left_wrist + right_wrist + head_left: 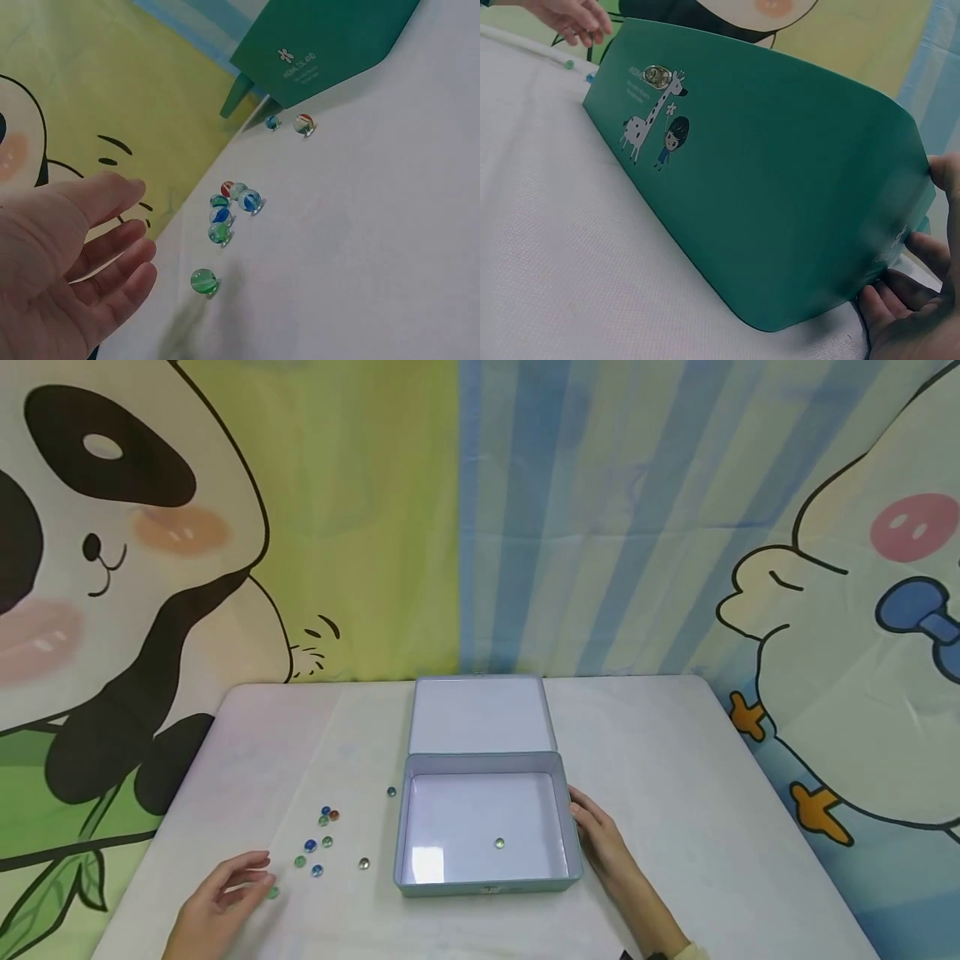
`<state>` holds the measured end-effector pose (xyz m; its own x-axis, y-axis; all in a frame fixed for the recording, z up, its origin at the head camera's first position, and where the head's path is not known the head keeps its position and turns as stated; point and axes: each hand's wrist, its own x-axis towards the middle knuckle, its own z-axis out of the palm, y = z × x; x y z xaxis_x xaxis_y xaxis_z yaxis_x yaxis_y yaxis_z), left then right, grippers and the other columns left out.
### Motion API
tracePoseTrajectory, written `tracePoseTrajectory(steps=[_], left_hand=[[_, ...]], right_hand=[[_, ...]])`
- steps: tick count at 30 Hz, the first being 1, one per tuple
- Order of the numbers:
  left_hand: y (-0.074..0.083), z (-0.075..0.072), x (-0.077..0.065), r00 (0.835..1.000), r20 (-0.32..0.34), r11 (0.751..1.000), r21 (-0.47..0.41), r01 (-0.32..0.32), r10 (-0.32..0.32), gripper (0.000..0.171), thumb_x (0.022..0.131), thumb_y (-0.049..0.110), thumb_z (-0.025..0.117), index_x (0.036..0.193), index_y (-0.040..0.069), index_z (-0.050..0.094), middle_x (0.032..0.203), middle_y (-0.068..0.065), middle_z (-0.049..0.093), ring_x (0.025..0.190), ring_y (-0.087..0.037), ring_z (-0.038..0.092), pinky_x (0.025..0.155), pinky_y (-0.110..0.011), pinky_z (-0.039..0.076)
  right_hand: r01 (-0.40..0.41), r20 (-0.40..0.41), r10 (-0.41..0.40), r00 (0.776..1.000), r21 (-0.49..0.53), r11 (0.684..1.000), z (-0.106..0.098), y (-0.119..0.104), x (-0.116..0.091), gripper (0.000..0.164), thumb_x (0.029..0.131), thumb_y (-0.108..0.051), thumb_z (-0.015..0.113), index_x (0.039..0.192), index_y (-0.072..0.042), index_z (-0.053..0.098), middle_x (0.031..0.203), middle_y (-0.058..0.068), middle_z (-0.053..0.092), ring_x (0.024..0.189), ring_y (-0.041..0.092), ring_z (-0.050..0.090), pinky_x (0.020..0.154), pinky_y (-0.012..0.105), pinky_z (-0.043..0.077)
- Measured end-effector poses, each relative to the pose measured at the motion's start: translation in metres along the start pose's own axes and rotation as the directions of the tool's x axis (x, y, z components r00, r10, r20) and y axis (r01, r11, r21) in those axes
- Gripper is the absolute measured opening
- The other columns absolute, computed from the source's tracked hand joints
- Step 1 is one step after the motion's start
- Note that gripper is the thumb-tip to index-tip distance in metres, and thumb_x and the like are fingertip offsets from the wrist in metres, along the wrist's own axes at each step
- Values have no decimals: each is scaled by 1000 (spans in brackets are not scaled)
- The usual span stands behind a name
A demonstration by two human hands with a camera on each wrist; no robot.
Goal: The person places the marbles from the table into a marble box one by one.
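My left hand [217,906] hovers low at the left, fingers loosely bent with nothing between them. Just beside its fingertips lies a green marble [203,281]. Beyond it sit several glass marbles, among them a blue marble [311,845] and an orange one [334,815]. A green tin box [780,172] stands in the middle with its hinged lid [480,714] raised backward. Inside the box rests a single pale marble [499,843]. My right hand [603,839] holds the box by its right side wall, as the right wrist view also shows.
A clear marble [363,863] and a dark marble [392,792] lie near the box's left wall. The white-covered table [652,743] ends at a cartoon-printed curtain [600,527] at the back. A metal clasp [658,76] projects from the box front.
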<state>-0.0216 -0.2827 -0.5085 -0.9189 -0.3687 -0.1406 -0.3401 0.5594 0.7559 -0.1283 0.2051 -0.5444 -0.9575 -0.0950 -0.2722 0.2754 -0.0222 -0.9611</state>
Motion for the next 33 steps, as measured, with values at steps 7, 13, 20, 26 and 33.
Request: tracePoseTrajectory(steps=[7,13,20,26,33], left_hand=[[-16,6,10,996,59,988,148,53,-62,46,88,31,71,126,9,59,120,-12,63,85,7,57,69,-12,48],[-26,13,16,992,121,950,313,-11,-28,40,85,18,73,120,2,62,99,-9,62,84,-17,57,63,-20,46],[-31,20,12,996,79,935,351,-53,27,25,85,13,72,109,4,72,93,-6,58,75,-11,48,59,-17,41],[-28,20,12,996,84,937,347,-44,16,23,86,14,72,106,2,72,90,-6,57,73,-12,47,58,-18,38],[-29,19,11,996,87,945,326,-37,9,18,86,14,73,101,4,72,90,-6,60,71,-9,49,59,-18,41]], right_hand=[[-5,-6,5,1000,14,1000,1,1,1,56,97,-26,52,147,-3,38,152,17,40,125,8,49,94,10,41],[-3,8,3,1000,-13,1000,1,0,0,57,98,-28,51,147,-5,37,153,15,38,142,31,33,105,20,36],[-5,0,5,1000,-16,1000,2,0,-1,57,98,-29,51,147,-5,38,153,14,38,143,31,33,98,11,37],[-3,4,3,1000,-12,1000,2,0,-1,57,98,-29,51,148,-5,37,154,15,38,141,28,36,94,7,39],[2,-2,-2,1000,7,1000,1,-1,-1,56,98,-27,52,147,-4,38,152,17,40,124,10,48,93,10,42]])
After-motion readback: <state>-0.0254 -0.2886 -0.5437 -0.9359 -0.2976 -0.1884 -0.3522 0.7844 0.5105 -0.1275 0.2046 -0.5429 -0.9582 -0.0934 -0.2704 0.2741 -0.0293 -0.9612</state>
